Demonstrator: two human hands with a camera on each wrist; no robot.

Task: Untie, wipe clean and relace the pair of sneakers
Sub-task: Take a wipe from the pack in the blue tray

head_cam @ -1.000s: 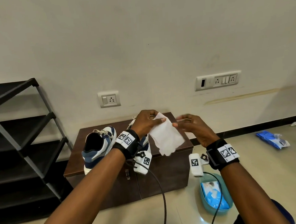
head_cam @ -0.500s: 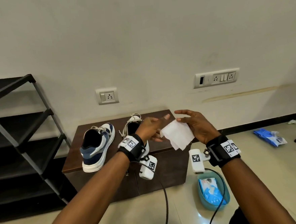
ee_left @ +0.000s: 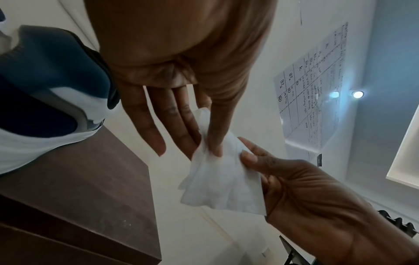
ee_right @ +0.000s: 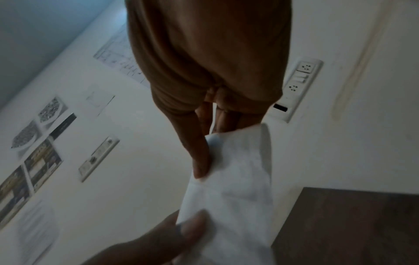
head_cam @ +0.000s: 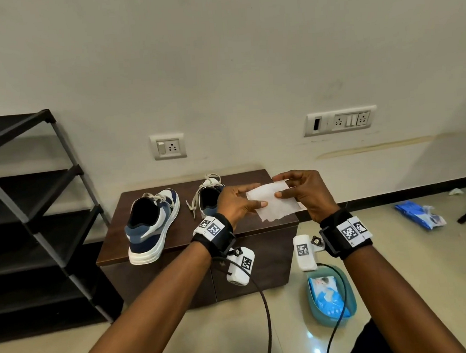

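A plain room in a home or small office: cream wall with a switch-and-socket plate (head_cam: 168, 146) and a longer socket panel (head_cam: 339, 120), and a polished tile floor (head_cam: 414, 268). A black tiered rack (head_cam: 33, 218) stands left of a low brown cabinet (head_cam: 248, 260) against the wall. Printed sheets and photos (ee_right: 38, 143) are taped higher up.

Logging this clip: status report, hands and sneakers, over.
Left hand and right hand both pinch the white wipe, held above the cabinet. Both sneakers on the cabinet, laces loose. Nothing in the way.
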